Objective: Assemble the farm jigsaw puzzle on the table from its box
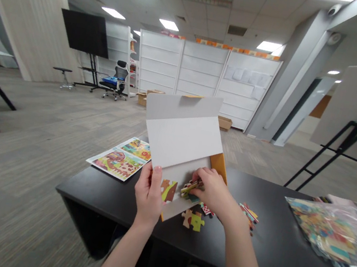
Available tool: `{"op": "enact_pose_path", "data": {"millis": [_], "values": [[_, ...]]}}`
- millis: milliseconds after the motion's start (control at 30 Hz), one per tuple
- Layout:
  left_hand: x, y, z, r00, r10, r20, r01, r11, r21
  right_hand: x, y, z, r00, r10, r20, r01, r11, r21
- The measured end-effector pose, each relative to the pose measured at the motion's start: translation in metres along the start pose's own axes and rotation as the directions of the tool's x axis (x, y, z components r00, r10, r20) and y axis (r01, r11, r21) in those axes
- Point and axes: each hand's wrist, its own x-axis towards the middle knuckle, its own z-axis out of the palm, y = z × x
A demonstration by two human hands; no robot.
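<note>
My left hand [150, 195] grips the left side of an open cardboard box [184, 139], thumb on top, holding it tilted above the table. The box is white inside with a yellow outer side, and its lid stands raised. Inside it, my right hand [212, 188] is closed on several jigsaw puzzle pieces [190, 187], partly hidden by the fingers. Another puzzle piece [168, 190], brown and green, shows in the box near my left thumb. Just below the box, joined-looking puzzle pieces [193, 220] lie on the black table [214, 245].
A printed picture sheet [122, 158] lies at the table's left edge. More puzzle pieces [249, 214] lie beyond my right forearm. A clear plastic bag [334, 230] of colourful pieces rests on the right. Across the carpet stand an office chair [116, 81] and white shelving [199, 70].
</note>
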Motion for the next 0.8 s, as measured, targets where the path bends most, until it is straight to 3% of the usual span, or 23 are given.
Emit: {"op": "enact_pose_path", "data": {"millis": [133,300,600,800], "values": [[0.000,-0.001,-0.001,1.000,-0.019,-0.001,0.019,1.000,0.010,0.000,0.008,0.000,0.999,-0.031,0.017,0.029,0.994,0.103],[0.000,-0.002,-0.001,1.000,-0.022,0.010,0.022,1.000,0.016,0.001,0.019,0.002,0.993,-0.110,0.046,0.107,0.992,0.072],[0.001,0.000,0.000,1.000,-0.012,-0.010,0.012,1.000,0.008,-0.004,0.032,-0.005,0.994,-0.101,-0.039,0.103,0.994,0.035],[0.005,0.000,-0.001,0.998,0.025,-0.051,-0.023,0.999,0.040,-0.007,0.032,-0.005,0.982,-0.163,-0.100,0.177,0.971,0.160]]}}
